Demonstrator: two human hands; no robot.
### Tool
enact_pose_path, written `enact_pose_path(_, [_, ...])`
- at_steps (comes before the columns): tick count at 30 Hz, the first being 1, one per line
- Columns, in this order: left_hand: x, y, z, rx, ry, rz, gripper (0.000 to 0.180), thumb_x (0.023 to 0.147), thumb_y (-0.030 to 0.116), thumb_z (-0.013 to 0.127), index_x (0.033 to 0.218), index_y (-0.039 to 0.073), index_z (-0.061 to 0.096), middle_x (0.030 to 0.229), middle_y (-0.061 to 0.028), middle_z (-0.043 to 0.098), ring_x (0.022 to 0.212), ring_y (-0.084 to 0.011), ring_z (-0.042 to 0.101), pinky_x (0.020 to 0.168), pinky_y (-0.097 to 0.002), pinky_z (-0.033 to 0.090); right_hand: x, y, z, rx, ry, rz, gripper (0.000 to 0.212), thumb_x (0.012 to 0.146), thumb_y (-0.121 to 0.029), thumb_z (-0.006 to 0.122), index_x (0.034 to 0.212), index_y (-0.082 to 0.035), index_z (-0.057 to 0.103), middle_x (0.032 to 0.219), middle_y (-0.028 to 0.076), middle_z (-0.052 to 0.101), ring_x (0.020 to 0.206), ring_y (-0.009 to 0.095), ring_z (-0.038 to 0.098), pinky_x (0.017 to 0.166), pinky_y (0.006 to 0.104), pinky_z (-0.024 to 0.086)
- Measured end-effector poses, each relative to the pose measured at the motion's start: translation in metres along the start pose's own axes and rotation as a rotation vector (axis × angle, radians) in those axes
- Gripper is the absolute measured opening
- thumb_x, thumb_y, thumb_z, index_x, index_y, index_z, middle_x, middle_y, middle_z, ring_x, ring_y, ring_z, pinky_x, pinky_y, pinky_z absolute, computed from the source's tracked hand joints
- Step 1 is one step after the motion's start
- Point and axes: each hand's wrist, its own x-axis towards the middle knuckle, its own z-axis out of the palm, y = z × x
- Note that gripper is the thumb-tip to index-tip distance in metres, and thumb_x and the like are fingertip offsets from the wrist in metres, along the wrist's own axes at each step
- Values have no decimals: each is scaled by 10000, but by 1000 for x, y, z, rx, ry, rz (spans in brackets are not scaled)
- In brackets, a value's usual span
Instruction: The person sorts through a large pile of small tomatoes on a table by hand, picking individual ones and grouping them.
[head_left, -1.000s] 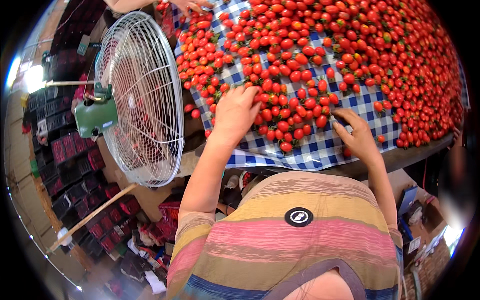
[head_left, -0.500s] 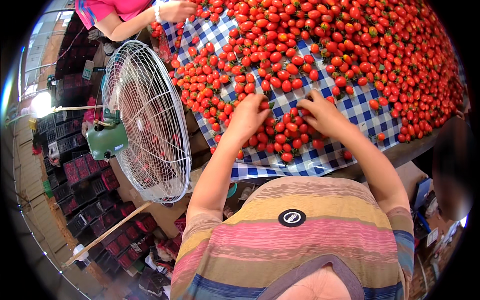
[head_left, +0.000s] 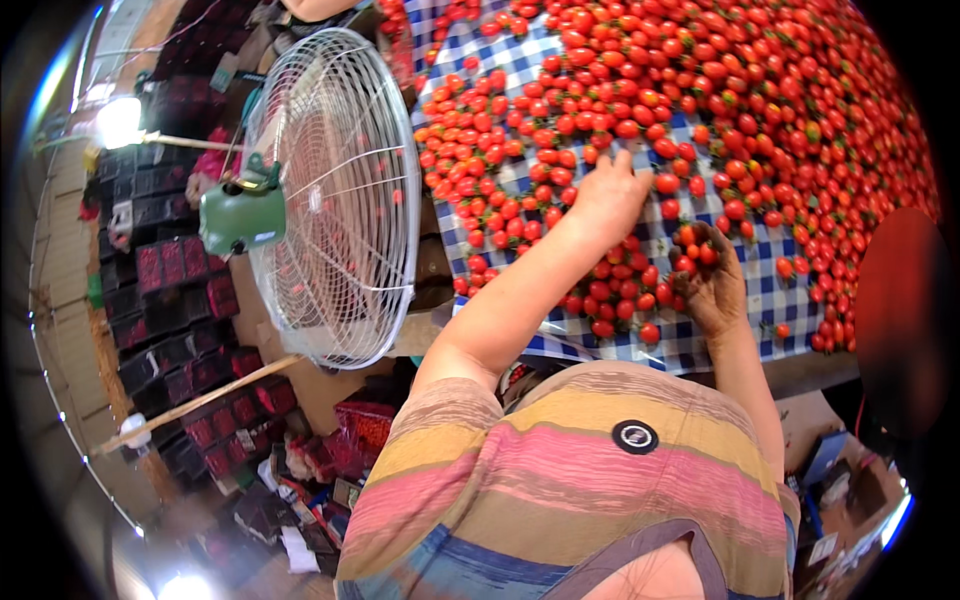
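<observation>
Red cherry tomatoes [head_left: 790, 150] cover much of a blue-and-white checked cloth [head_left: 755, 300], heaped thickest at the right and far side. My left hand [head_left: 610, 200] is stretched over the middle of the cloth, palm down. Its fingertips are a little apart among loose tomatoes, with none visible between them. Palm up, my right hand [head_left: 712, 292] cups several cherry tomatoes [head_left: 694, 250] in its curled fingers. A smaller group of tomatoes [head_left: 612, 295] lies near the front edge, below my left wrist and beside my right hand.
A large wire-guarded fan [head_left: 335, 200] with a green motor stands close to the table's left side. Stacked dark crates [head_left: 175, 270] with red contents fill the floor at left. Another person's arm [head_left: 318, 8] shows at the top edge. A wooden pole [head_left: 200, 405] slants below the fan.
My left hand has moved forward and right from the near group. My right hand has drawn back and turned palm up with tomatoes in it. The view has shifted.
</observation>
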Motion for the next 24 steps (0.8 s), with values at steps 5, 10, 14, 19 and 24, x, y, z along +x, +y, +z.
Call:
enact_pose_path(5, [-26, 24, -57, -547, -108, 32, 372, 787, 240, 791, 1110, 98, 672, 1084, -152, 616, 1022, -353, 641, 859, -436, 547, -1, 10, 18, 52, 52, -55, 383, 1018, -360, 553, 1256, -62, 588, 1247, 165, 638, 1098, 336, 657, 816, 411, 629])
enact_pose_path(10, [-9, -41, -60, -311, 392, -46, 418, 798, 294, 779, 1105, 29, 677, 1117, -174, 673, 1081, -347, 623, 918, -451, 510, -10, 14, 18, 157, -11, 17, 422, 1026, -426, 513, 1277, -93, 576, 1288, 186, 607, 1117, 322, 643, 700, 419, 648])
enact_pose_path(14, [-57, -157, -20, 132, 298, -594, 592, 976, 488, 547, 1382, 58, 524, 1463, -233, 439, 1335, -419, 427, 1042, -642, 349, -10, 14, 6, 149, -97, 82, 395, 1028, -400, 515, 1266, -93, 586, 1285, 192, 597, 1083, 308, 649, 584, 352, 636])
enact_pose_path(19, [-108, -96, -7, -47, 86, -468, 662, 985, 510, 517, 1513, 122, 421, 1590, -235, 288, 1473, -448, 251, 1168, -678, 117, -4, 8, 20, 122, -23, 40, 349, 1025, -362, 540, 1228, -88, 610, 1232, 156, 596, 1023, 246, 618, 550, 322, 610])
enact_pose_path(24, [-84, -18, -9, -85, 40, -109, 647, 897, 535, 622, 1445, 209, 511, 1596, -165, 316, 1509, -386, 195, 1186, -656, 107, -22, -6, 17, 153, -225, 28, 330, 1024, -310, 556, 1260, -81, 578, 1217, 92, 546, 948, 160, 484, 519, 234, 458])
